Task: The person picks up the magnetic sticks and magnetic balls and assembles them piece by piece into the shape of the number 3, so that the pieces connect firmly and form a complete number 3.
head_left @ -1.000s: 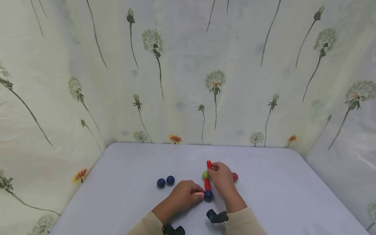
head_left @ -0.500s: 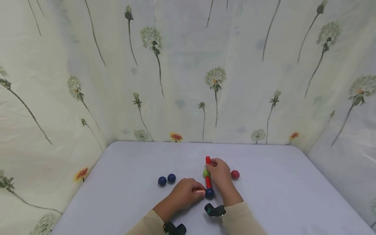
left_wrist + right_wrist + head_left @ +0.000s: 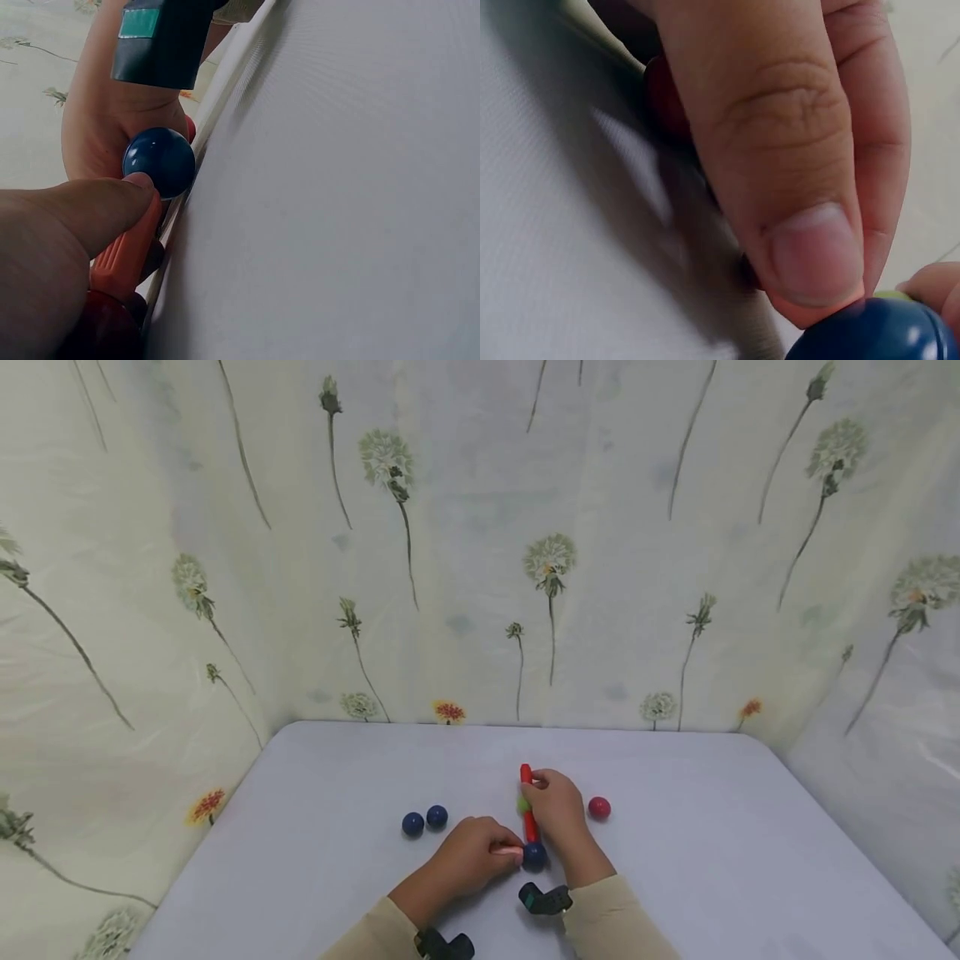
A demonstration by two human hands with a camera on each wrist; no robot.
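My left hand (image 3: 472,857) pinches an orange-pink toy stick (image 3: 507,850) that meets a blue ball (image 3: 534,857). In the left wrist view the thumb (image 3: 112,214) touches that ball (image 3: 159,161), and a dark red ball (image 3: 101,330) sits at the stick's other end. A red stick (image 3: 531,827) runs from the blue ball to a green ball (image 3: 523,805), partly hidden by my right hand (image 3: 558,806). That hand pinches another red stick (image 3: 526,774) beyond the green ball; whether they are joined is hidden. In the right wrist view, the left thumb (image 3: 802,187) fills the middle.
Two blue balls, one nearer (image 3: 413,824) and one farther (image 3: 437,816), lie left of my hands on the white table (image 3: 315,860). A red ball (image 3: 599,808) lies to the right. A flower-printed cloth (image 3: 480,568) hangs behind. Each wrist wears a dark camera (image 3: 545,899).
The right hand and its red stick have shifted slightly left, covering more of the green ball. The red ball behind that hand has come fully into view. The left hand keeps its grip.
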